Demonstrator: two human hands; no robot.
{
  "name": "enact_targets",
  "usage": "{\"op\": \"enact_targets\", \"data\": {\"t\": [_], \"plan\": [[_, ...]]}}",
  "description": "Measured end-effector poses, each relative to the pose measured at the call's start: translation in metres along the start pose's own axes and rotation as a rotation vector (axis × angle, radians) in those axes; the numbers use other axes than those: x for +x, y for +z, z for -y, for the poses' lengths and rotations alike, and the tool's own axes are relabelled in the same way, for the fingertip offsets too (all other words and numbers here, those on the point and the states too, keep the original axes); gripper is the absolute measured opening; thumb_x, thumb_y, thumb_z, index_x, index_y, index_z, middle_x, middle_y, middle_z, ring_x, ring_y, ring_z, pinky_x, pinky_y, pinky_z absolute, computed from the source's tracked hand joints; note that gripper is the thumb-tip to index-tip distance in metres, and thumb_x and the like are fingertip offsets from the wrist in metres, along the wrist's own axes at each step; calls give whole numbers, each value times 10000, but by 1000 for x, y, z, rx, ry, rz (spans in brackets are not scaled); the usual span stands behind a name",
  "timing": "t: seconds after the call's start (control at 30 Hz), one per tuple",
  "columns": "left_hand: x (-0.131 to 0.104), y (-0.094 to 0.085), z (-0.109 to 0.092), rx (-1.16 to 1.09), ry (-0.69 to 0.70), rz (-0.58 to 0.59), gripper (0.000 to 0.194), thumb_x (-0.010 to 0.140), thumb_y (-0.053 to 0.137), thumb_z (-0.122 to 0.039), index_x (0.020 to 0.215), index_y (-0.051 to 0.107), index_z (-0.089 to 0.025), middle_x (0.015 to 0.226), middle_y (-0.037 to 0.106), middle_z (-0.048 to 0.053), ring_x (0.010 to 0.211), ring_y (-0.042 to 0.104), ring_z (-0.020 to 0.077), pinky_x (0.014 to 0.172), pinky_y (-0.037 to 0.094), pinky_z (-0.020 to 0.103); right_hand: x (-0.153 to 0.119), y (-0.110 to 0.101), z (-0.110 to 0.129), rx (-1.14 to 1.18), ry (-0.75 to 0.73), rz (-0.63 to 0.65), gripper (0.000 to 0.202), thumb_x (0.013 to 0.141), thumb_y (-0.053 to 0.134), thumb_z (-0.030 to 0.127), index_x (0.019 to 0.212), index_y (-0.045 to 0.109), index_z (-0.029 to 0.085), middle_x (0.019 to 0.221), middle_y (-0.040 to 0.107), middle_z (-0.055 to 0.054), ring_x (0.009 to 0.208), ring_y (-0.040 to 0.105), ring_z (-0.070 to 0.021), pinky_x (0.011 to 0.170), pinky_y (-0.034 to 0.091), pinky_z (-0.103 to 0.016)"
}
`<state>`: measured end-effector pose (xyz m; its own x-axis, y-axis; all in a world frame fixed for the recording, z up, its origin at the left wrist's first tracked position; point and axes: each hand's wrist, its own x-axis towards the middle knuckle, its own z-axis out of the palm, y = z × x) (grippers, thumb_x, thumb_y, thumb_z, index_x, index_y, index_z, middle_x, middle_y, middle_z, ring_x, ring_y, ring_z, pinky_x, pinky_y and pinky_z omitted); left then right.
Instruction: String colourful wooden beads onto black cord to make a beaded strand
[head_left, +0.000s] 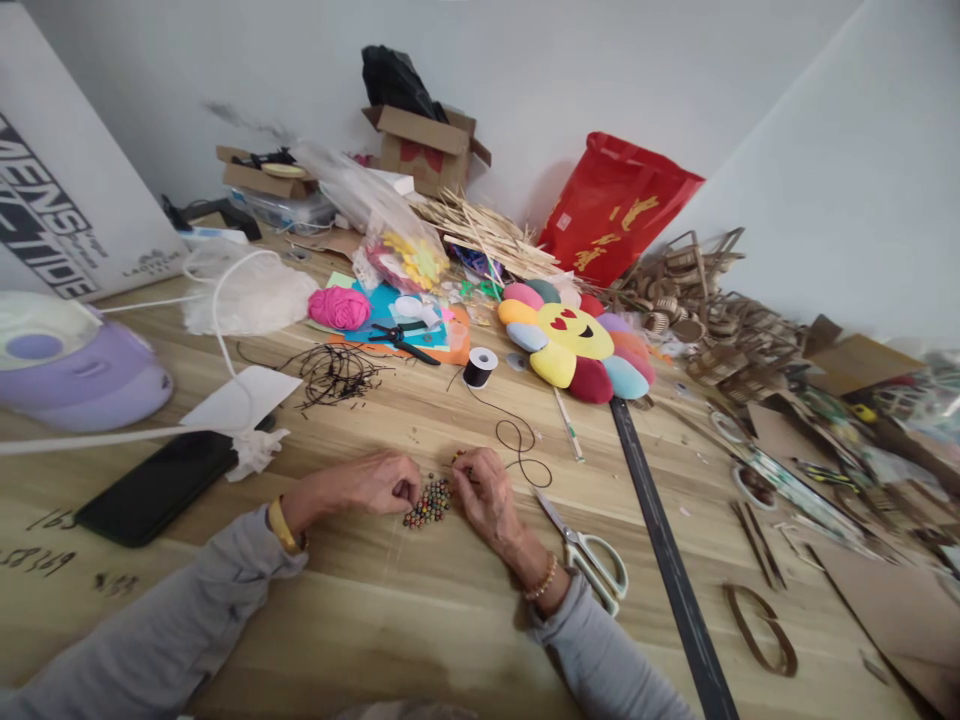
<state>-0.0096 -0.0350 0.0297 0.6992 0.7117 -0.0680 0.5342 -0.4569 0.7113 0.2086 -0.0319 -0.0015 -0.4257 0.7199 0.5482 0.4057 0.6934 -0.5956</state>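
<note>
Small multicoloured beads (429, 503) lie in a loose pile on the wooden table. My left hand (384, 482) is at the pile's left side, its fingers pinched together; anything between them is hidden. On the other side, my right hand (486, 495) is closed, with a few small beads (457, 457) showing at its fingertips. Black cord (516, 436) runs from a spool (480, 368) and curls on the table just beyond my right hand. Scissors with pale handles (592, 560) lie beside my right wrist.
A black phone (157, 488) lies left of my left forearm. Behind the beads are tangled black cord (337, 375), pliers (405, 342), pink yarn (339, 308) and a flower cushion (577, 335). A long black strip (664, 540) crosses the table at right, near a brown loop (759, 630).
</note>
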Motion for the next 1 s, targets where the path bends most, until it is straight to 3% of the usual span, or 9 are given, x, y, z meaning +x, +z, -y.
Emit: {"op": "enact_targets", "data": {"t": [0.33,0.6,1.0], "plan": [[12,10,17,-306,-73,-221,107,697,627,-166,734,712,-112,664,704,51,589,606,129,561,462,198,2,0,3,-5,2,-14,98,922,489,188,851,557,198,815,586,-54,795,539,-188,727,455,-333],[18,14,20,-618,-146,-352,203,686,719,-293,770,682,-111,739,711,54,689,649,158,693,527,273,6,-3,7,28,-59,-2,104,922,475,164,857,546,203,791,577,-56,797,536,-197,723,468,-344],[18,10,16,-572,-178,-379,208,705,721,-303,757,680,-106,738,690,57,708,641,167,707,526,285,4,-1,2,28,-118,22,94,922,474,153,869,537,198,794,582,-56,796,521,-196,748,464,-360]]}}
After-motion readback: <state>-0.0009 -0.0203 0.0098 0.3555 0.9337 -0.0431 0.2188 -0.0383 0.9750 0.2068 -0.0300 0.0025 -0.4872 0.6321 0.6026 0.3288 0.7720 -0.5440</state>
